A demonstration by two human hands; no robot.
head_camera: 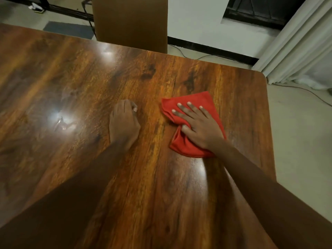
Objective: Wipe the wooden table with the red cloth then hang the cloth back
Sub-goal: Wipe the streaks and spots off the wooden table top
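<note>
The cloth [183,142] lay crumpled on the table [71,78], in its right half, near the right edge. The right hand [199,126] lay flat on the cloth, fingers straight and spread, palm down. The thumb lay against a fold of the cloth. The left hand [124,123] rested on the bare wood to the left of the cloth, apart from it. Its fingers were curled under and held nothing.

No object stood between the hands. A chair [131,22] stood against the far edge of the table, its brown back facing the camera.

The table top was glossy dark wood with strong grain and bright light reflections. The floor was pale. A grey mat [69,29] lay beyond the far edge. A curtain [296,42] hung at the right, and a thin cable [197,57] ran along the floor.

The left fingertips were mostly hidden. The chair top was cut off. The frame showed motion blur.
</note>
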